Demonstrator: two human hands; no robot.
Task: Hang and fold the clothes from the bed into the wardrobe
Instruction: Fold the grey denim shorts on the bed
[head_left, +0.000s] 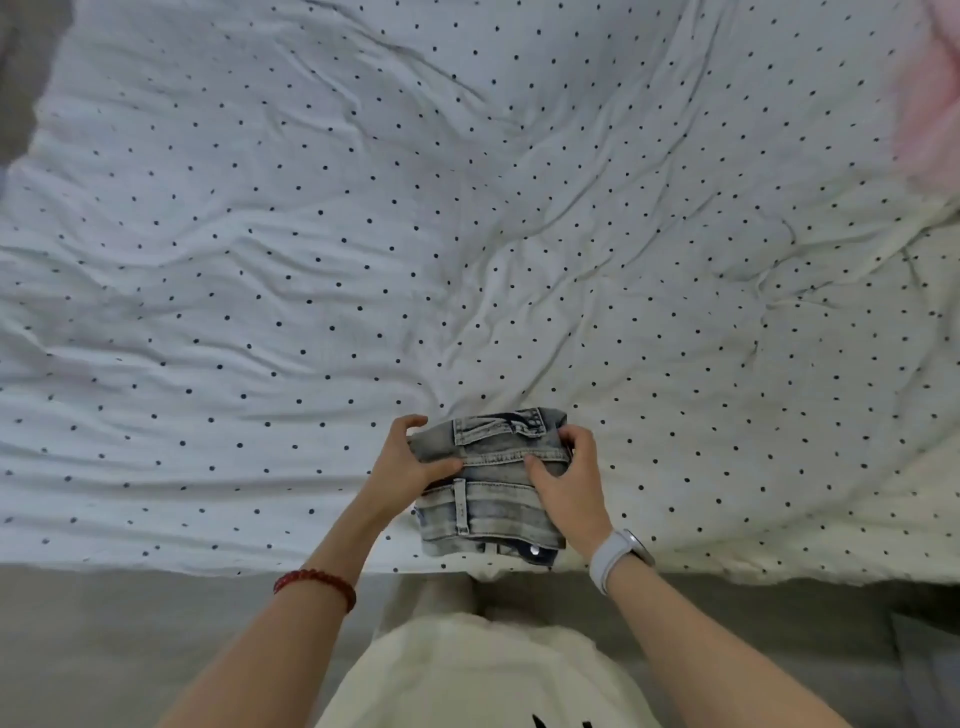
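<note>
Folded jeans (488, 488) at bed (260, 260) near edge | left hand (410, 462), right hand (569, 483) pinch opposite sides | likely keeps folds intact for lifting

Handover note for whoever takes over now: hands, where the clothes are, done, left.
Left hand: grips the left edge of the folded jeans.
Right hand: grips their right edge, thumb on top.
Jeans: a folded bundle at the near edge of the bed.
A pink item lies at the bed's far right corner; too blurred to identify.
Done: jeans look folded.
Left: carry them to the wardrobe, which is not in view.
</note>
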